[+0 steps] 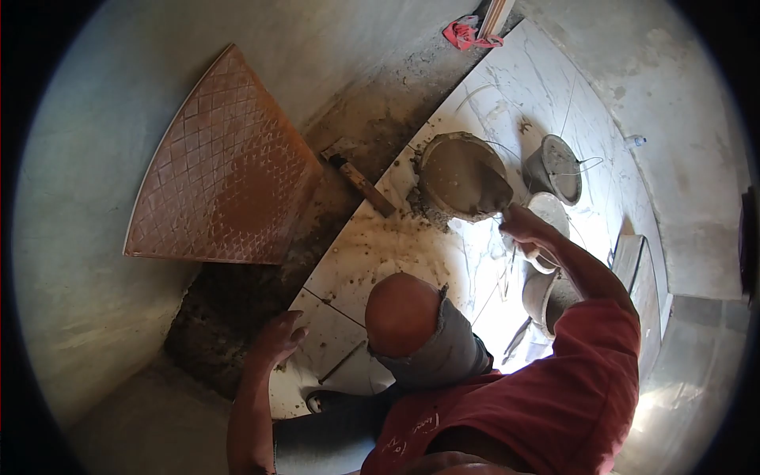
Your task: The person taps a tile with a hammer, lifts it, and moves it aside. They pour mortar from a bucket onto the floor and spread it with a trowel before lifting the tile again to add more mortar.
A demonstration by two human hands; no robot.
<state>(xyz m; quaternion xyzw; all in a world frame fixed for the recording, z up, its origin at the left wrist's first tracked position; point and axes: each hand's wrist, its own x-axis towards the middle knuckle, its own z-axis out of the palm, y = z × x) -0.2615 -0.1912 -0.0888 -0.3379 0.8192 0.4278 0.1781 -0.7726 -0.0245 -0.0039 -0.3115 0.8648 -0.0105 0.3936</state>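
Right hand point(522, 225), grip wrapped tight round the trowel point(494, 190), blade against the grey mix point(450, 176) in the tub point(425, 168)! Left hand point(277, 337), fingers loosely spread, hung near the white tile point(326, 339).

Head-worn camera, facing steeply down, near

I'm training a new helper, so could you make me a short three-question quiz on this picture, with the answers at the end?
1. What tool does the person's right hand grip?
2. True or false: the wooden-handled tool lies inside the round tub.
3. The brown patterned panel is:
A) flat on the white tiles
B) leaning at the wall
C) inside the tub

Key:
1. A trowel
2. False; it lies outside the tub
3. B
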